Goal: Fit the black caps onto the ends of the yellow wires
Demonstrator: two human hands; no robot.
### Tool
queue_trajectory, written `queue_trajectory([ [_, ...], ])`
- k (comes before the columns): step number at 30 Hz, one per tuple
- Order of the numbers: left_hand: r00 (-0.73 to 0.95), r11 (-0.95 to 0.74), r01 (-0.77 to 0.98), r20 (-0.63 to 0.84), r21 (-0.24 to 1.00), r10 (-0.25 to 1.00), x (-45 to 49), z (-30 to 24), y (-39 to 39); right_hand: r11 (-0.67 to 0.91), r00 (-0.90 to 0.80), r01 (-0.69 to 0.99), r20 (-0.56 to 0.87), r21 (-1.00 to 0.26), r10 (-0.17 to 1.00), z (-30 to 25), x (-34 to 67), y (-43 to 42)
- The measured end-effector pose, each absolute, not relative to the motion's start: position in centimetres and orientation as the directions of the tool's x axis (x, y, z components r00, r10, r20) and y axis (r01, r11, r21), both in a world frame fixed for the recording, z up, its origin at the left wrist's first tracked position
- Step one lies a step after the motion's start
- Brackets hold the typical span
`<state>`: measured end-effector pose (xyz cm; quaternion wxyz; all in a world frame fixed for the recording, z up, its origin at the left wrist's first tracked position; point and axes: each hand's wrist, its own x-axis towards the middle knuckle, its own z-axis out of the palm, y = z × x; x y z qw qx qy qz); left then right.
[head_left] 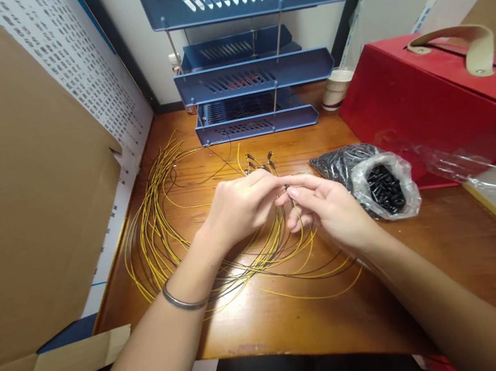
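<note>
My left hand (246,202) and my right hand (331,206) meet at their fingertips above the wooden table. Between the right thumb and fingers is a small black piece (289,196), with a thin yellow wire (300,214) running down from it. The left fingers are closed and reach to the same spot; what their tips hold is hidden. Beneath and left of the hands lies a loose coil of yellow and dark wires (152,228). Just beyond the left hand, several wire ends carry small black pieces (271,159).
An open clear bag of small black parts (386,190) sits right of my hands, before a red box (430,102) with a strap. Blue tiered trays (252,76) and a paper cup (335,88) stand behind. A cardboard sheet (27,186) borders the left side.
</note>
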<state>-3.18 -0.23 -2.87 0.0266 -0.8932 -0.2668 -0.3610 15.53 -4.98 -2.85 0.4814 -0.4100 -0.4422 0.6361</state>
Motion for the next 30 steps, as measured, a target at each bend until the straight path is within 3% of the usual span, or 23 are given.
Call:
queue_trajectory([
  [10,0.583,-0.836,0.529,0.654,0.144,0.482,-3.11,-2.72,-0.17,-0.033,-0.031,-0.171,-0.028,-0.985,0.999,-3.06,14.62,-5.24],
  [30,0.535,-0.821,0.552,0.692,0.148,0.484,-4.0,-2.58,0.56,0.021,0.007,-0.146,0.021,-0.989,1.0,-2.84,15.12,-5.05],
])
